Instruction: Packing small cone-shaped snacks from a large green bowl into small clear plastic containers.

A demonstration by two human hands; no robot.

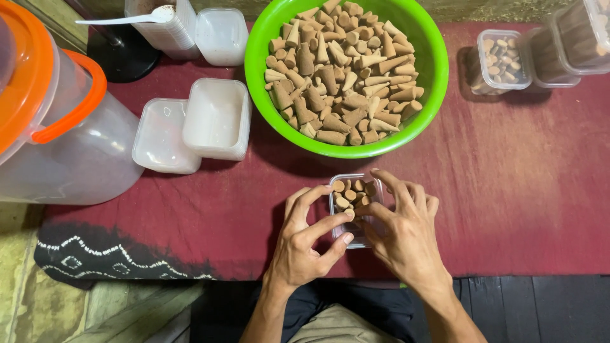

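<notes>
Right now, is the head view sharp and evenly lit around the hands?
Head view: sharp on the left hand, right hand and small clear box; soft shadow under the green bowl; filled boxes at top right look stretched toward the corner.

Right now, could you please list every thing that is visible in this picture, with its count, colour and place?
small clear box: one, clear, near edge of the cloth, partly filled with cones
brown cones: many, tan-brown, piled in the bowl
green bowl: one, bright green, top centre
empty white tubs: two, left of the bowl
stacked tubs with spoon: top left, count unclear
filled clear boxes: at least three, top right
large clear bucket: one, orange lid and handle, far left
red cloth: one, dark red, under everything
left hand: touches the box's left side
right hand: fingers over the box's right side
</notes>
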